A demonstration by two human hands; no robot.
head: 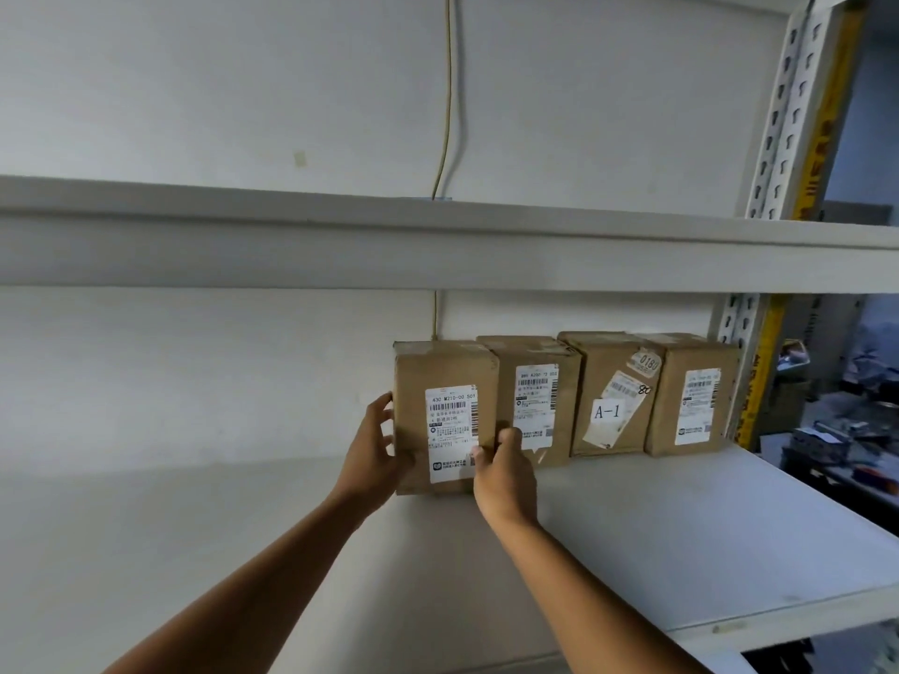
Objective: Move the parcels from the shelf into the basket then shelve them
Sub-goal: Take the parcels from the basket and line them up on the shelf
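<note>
Several brown cardboard parcels with white labels stand upright in a row on the white shelf board (632, 537), against the back wall. The leftmost parcel (445, 377) sits a little forward of the others. My left hand (377, 449) grips its left edge, and my right hand (503, 471) grips its lower right edge, with the thumb on the front label. Beside it stand a second parcel (535, 401), a parcel marked A-1 (610, 396) and a fourth parcel (693, 396) at the right end. No basket is in view.
An upper shelf board (438, 240) runs across just above the parcels. A perforated metal upright (788, 114) with yellow tape stands at the right. Behind it is a cluttered area (836, 430). A cable (445, 114) runs down the white wall.
</note>
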